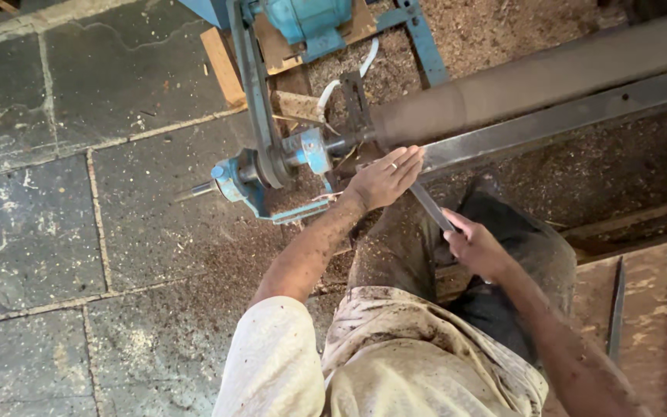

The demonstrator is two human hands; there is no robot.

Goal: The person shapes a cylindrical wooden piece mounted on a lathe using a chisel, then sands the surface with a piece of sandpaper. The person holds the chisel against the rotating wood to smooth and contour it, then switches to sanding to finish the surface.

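You stand on a stone-slab floor [55, 216] dusted with sawdust. One blue lathe headstock [272, 166] drives one blurred wooden cylinder [534, 81] above one steel tool rest [550, 123]. Your left hand [384, 177] lies flat, fingers extended, on one chisel [430, 205] beside the cylinder's left end; your right hand [476, 247] is clenched around its handle. Two spare tools [617, 309] lie on the worktop [646, 262] at the right.

Long flat steel chisel [431, 207] lay angled against the blurred brown wooden cylinder [534, 81], which ran horizontally on the lathe.
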